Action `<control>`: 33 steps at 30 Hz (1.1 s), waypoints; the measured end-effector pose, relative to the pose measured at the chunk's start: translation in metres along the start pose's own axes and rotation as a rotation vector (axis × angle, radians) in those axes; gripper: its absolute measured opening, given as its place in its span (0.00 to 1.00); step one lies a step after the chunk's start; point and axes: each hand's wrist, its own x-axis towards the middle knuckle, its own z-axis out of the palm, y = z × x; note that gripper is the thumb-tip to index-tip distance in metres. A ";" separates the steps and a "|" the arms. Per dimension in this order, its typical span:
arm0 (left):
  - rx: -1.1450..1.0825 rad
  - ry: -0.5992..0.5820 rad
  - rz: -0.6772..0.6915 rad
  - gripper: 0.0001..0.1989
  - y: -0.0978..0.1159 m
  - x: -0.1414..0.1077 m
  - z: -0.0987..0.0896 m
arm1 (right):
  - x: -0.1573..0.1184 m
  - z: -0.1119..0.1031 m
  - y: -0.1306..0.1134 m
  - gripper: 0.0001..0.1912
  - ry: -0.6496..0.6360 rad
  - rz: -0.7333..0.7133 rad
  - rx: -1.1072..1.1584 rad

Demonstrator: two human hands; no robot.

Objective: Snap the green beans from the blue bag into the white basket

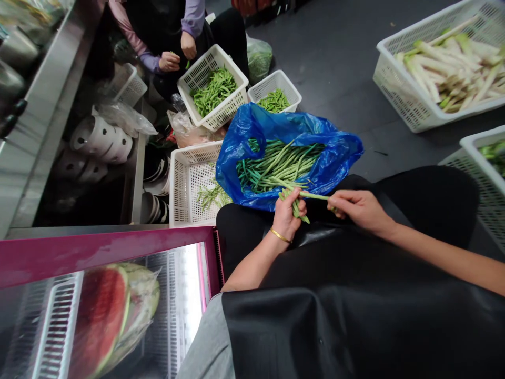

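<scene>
1. Left hand (287, 217), centre of frame: fingers closed round a bunch of short bean pieces (300, 211). Gold-coloured bracelet (281, 235) at the wrist.
2. Right hand (357, 209), just right of centre: thumb and fingers clamped on the right end of a long bean (314, 195), which spans the gap to the left hand. Hands apart from each other.
3. Bean heap (290, 164): inside the open blue plastic bag (241, 129), centre of frame, just above both hands. Beans lie mostly slantwise, many side by side.
4. White basket (178, 184), left of the bag and partly hidden by it: a small scatter of green pieces (213, 195) at its lower right.
5. Upper left to centre: co-worker (161, 31) in purple-cuffed sleeves, fingers on a small green pod (187, 64). Large basket (224, 113) of green pods stands near; small basket (294, 96), also holding green pods, just to its right.
6. Upper right: white crate (400, 100) of pale stalks (453, 73), some ends greenish.
7. Lower left: cut watermelon (102, 310) inside a magenta-framed case (118, 250).
</scene>
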 end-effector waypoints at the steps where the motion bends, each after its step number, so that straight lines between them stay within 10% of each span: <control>1: 0.007 -0.016 0.035 0.17 0.001 -0.002 0.001 | 0.001 0.000 -0.001 0.16 0.082 0.019 0.112; 4: 0.048 -0.073 0.141 0.17 0.008 -0.009 0.001 | 0.001 -0.002 -0.003 0.17 0.113 0.042 0.241; 12: 0.119 -0.174 0.145 0.17 0.026 -0.012 -0.020 | -0.004 -0.035 -0.017 0.15 -0.623 0.018 -0.281; 15: 0.218 -0.330 0.050 0.18 0.024 -0.015 -0.022 | 0.025 -0.036 -0.025 0.32 -0.510 0.155 -0.189; 18: 0.301 -0.393 -0.043 0.17 0.020 -0.019 -0.019 | 0.050 -0.022 -0.036 0.28 -0.237 0.106 0.059; 25: 0.314 -0.186 -0.124 0.19 0.019 -0.014 -0.025 | 0.031 0.004 -0.051 0.13 0.110 -0.237 -0.096; 29: 0.187 0.107 -0.062 0.20 0.021 0.002 -0.032 | 0.009 0.012 -0.047 0.12 -0.130 -0.444 -0.284; 33: 0.186 -0.053 -0.079 0.22 0.026 0.000 -0.028 | 0.022 0.016 -0.032 0.21 -0.323 -0.023 -0.063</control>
